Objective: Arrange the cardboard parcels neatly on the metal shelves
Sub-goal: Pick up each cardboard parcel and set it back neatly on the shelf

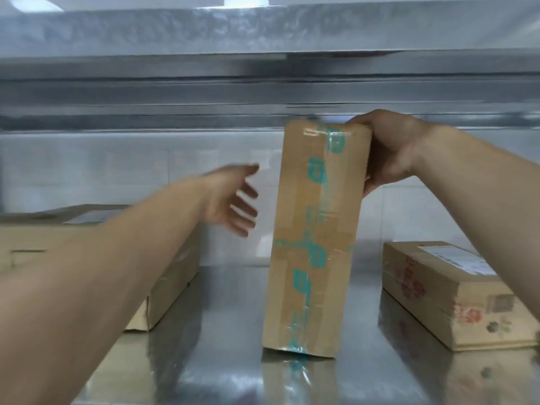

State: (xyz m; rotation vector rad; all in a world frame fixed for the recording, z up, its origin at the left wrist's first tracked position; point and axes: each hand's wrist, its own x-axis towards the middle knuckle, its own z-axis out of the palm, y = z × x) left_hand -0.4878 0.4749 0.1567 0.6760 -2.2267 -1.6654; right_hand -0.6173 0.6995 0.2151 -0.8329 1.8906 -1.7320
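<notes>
Handling: the tall brown cardboard parcel, bound in teal-printed tape, seems stiff and light; the glossy tape looks slick, so its bare upper edges suit a grip.
Look: upright, tape wrinkled, corners softened.
Place: centre of the shiny metal shelf, on end.
Hands: right hand clasps its top; left hand near, fingers spread, empty.

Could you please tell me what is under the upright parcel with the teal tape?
The upright parcel stands on end on the metal shelf, with the right hand holding its top. Only shiny shelf shows around its base; the patch directly beneath is covered.
</notes>
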